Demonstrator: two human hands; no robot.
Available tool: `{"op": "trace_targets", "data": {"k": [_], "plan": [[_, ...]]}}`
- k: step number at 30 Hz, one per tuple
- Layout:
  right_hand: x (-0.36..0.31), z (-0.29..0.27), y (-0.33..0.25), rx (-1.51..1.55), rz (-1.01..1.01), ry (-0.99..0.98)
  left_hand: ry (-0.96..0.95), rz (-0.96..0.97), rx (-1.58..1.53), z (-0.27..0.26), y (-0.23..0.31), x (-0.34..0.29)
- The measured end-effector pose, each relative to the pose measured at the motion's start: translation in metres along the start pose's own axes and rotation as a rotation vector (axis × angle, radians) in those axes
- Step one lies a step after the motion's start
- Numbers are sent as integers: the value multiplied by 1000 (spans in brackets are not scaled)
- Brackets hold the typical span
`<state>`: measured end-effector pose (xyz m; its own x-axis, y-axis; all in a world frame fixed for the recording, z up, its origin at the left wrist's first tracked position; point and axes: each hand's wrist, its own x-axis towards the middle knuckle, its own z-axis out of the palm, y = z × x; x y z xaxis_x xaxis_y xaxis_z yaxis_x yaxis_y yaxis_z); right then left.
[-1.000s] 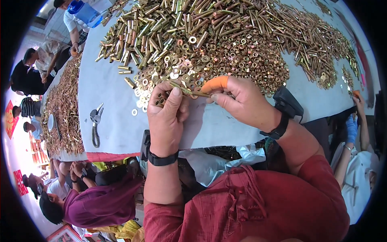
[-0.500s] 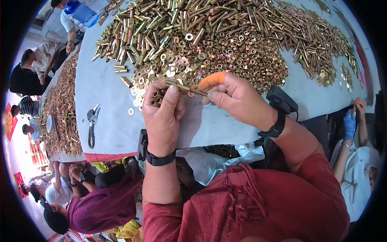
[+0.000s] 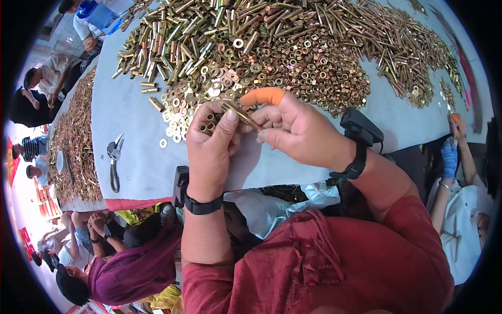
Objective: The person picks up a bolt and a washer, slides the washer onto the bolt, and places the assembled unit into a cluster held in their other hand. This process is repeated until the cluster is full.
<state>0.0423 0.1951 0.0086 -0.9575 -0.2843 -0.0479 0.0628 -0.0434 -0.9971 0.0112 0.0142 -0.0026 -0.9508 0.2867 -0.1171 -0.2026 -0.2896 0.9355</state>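
My left hand [image 3: 210,152] is closed round several short brass-coloured metal sleeves [image 3: 209,125], their open ends showing in the palm. Between its thumb and fingers lies another metal sleeve [image 3: 235,111], tilted down to the right. A thin threaded rod [image 3: 254,125] comes out of that sleeve's lower end. My right hand [image 3: 300,128], an orange cover on one finger, pinches the rod near its tip; the fingers partly hide it. Flat washers [image 3: 180,107] lie loose just beyond the left hand, and a heap of hex nuts [image 3: 319,73] lies beyond the right.
Piles of sleeves [image 3: 172,52] and long rods [image 3: 389,49] cover the table's far side. Pliers with dark handles [image 3: 114,165] lie at left. Another heaped table [image 3: 78,141] stands further left. People sit around; a person's hand in a blue wrap [image 3: 449,157] is at right.
My right hand has shifted slightly left, bringing the rod further into the sleeve, so less of it shows. The sleeve now tilts more steeply. The whole view has shifted slightly.
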Motion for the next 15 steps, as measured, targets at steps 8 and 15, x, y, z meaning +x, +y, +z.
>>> {"op": "trace_targets", "data": {"k": [8, 15], "plan": [[6, -27, -19, -476, -58, 190, -2, -120, -252, 2, 13, -2], [-4, -25, -3, -1178, -219, 156, 38, 10, -124, -11, 9, 0]]}}
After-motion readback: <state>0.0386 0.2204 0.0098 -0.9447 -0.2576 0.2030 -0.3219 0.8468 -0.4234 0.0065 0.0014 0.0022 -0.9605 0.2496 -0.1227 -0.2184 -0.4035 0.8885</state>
